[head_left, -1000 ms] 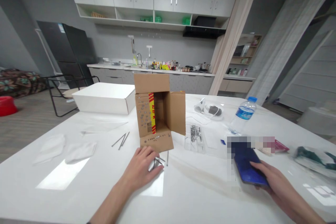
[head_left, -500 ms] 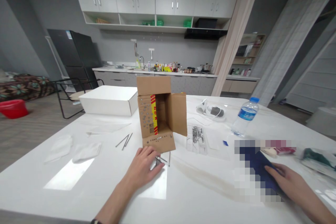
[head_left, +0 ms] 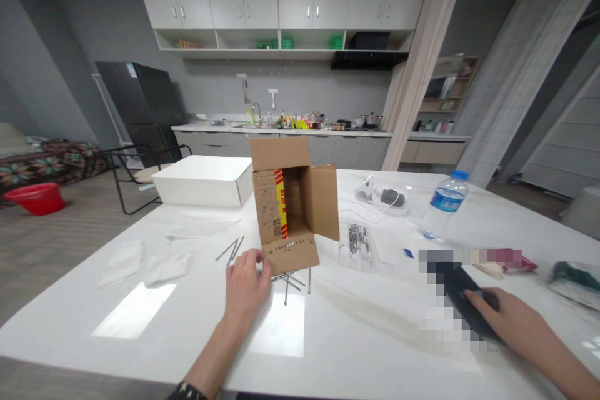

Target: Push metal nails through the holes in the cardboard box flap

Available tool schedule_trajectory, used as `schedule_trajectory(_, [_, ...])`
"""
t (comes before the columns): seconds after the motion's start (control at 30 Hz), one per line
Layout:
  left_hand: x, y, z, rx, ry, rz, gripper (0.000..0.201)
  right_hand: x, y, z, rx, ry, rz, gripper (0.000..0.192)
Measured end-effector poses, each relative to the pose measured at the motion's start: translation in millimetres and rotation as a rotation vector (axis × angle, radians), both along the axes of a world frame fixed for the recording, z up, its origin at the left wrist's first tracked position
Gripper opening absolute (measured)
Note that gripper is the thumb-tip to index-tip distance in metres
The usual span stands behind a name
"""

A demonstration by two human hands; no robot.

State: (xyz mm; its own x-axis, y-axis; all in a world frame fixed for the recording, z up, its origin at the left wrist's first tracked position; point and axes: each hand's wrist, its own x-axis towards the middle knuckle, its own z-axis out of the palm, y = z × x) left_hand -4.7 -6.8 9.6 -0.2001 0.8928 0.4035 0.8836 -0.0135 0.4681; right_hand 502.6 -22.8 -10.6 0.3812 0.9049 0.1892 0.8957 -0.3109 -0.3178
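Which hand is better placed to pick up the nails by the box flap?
Probably the left hand: it's close beside the nails. The right hand is farther off and holds a dark object.

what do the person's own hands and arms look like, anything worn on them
Both the left hand and the right hand are without gloves, and no rings show on the visible fingers. On the left forearm, at the picture's bottom edge, sits dark fabric with a pale pattern; whether it is a cuff or a band cannot be told. No sleeve shows on the right forearm.
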Motion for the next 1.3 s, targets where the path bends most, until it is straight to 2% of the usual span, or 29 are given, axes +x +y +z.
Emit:
schedule_trajectory(0.17, [-2,1,0.1,-0.097,-0.014,0.017,0.010,3,-2,-1.6,-0.012,0.042,0.042,0.040])
schedule_trajectory(0.27, [-2,2,-1.1,-0.115,-0.005,0.007,0.010,-2,-4,4.9,0.084,-0.031,0.045,0.046])
schedule_trajectory(0.33, [-2,3,-1.6,-0.115,-0.015,-0.007,0.009,-18,-8,15.4,0.175,-0.073,0.074,0.048])
schedule_trajectory(0.43, [-3,4,-2.3,-0.102,-0.036,-0.031,0.010,-63,-14,36.4,0.298,0.025,0.159,0.040])
schedule_trajectory(0.5, [-4,4,-3.1,-0.093,-0.047,-0.031,0.011,-103,-16,48.7,0.319,0.158,0.354,0.037])
schedule_trajectory(0.6, [-5,5,-5.3,-0.084,-0.064,-0.024,0.010,-164,-14,59.1,0.184,0.295,0.661,0.030])
schedule_trajectory(0.73, [-7,6,-7.9,-0.082,-0.092,-0.015,0.010,-228,0,57.9,0.029,0.353,0.863,0.028])
schedule_trajectory(0.83, [-8,7,-8.1,-0.088,-0.128,0.008,0.010,-261,16,50.2,-0.040,0.349,0.894,0.027])
schedule_trajectory(0.97, [-10,9,-7.2,-0.087,-0.176,0.032,0.010,-285,40,37.0,-0.028,0.292,0.873,0.028])
schedule_trajectory(1.13, [-11,12,-7.0,-0.082,-0.196,0.058,0.011,-295,58,24.6,0.022,0.264,0.867,0.023])
schedule_trajectory(1.3, [-11,14,-6.7,-0.090,-0.210,0.075,0.012,-299,64,26.8,0.041,0.265,0.874,0.020])
